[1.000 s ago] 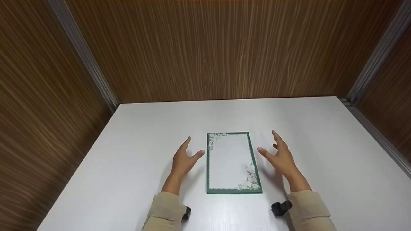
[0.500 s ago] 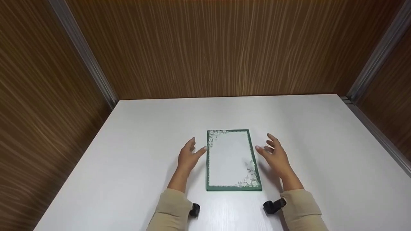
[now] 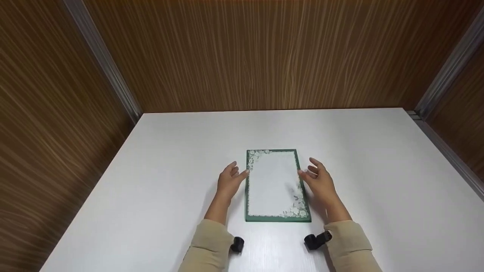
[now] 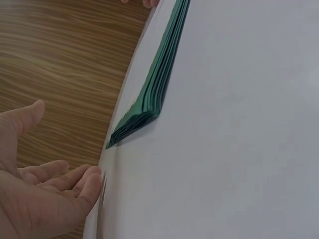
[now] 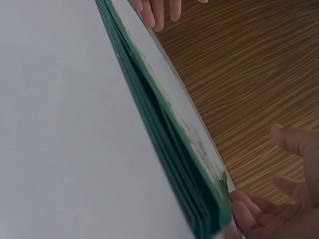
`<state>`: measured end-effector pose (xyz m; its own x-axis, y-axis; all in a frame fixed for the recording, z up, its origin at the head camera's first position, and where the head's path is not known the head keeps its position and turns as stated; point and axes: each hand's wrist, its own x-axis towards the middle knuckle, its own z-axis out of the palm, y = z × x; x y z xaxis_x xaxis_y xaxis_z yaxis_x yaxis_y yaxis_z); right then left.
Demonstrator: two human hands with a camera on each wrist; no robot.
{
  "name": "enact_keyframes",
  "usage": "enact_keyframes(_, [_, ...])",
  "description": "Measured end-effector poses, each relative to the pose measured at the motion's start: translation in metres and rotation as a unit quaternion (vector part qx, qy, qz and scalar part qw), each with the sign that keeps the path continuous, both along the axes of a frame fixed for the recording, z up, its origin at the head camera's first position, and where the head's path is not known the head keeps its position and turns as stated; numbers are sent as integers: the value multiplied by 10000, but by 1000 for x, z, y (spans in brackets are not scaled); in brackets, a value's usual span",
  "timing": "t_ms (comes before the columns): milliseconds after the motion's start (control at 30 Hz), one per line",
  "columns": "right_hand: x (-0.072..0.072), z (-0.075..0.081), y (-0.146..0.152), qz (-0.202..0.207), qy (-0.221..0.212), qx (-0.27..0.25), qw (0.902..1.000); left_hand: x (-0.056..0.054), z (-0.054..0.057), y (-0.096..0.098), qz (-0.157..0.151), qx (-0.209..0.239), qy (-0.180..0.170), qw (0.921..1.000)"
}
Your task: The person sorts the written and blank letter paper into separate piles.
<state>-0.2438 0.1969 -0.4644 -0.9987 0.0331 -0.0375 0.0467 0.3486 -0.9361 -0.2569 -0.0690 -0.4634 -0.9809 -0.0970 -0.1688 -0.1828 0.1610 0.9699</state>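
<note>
In the head view, a green-bordered stack [image 3: 270, 185], trimmed with pale flowers at two opposite corners, is laid flat on the white worktop [image 3: 162, 177]. It is flanked by the left hand [image 3: 228, 183] and the right hand [image 3: 321, 185]. Its long edges are overlapped by the thumb tips, one per side; whether they are being touched cannot be told. The fingers are loosely bent and parted from the thumbs, with nothing gripped.

Over to the left wrist view: the stack's layered green edge is shown, its nearest corner set apart from the left fingertips [image 4: 92, 181]. The left thumb [image 4: 27, 119] is spread well away from them.

And in the right wrist view, the stack's corner is seen just beside the right fingertips [image 5: 241, 209]; contact cannot be judged. The right thumb [image 5: 291, 139] is held wide.
</note>
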Motion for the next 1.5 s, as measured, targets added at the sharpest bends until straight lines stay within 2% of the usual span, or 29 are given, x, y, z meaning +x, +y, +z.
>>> enact_keyframes(267, [0,-2,-5,-102,-58,114,9999,3,-1,6,-88,198,-125,9997])
enact_keyframes(567, [1,-3,-8,-71,-20,22,10000,6,-1,11,-134,175,-322,9992])
enact_keyframes(767, [3,-3,-7,-29,-63,-95,9999,7,-1,10,-338,151,-230,9991])
enact_keyframes(1067, [5,-1,-8,-16,27,-155,9999,9,2,8,-297,124,-116,9994])
enact_keyframes(1267, [5,-1,-6,-63,107,-226,9997,10,2,7,-347,276,-17,9990])
enact_keyframes(1500, [4,0,-5,-191,125,-535,9983,9,-1,6,-336,674,307,9967])
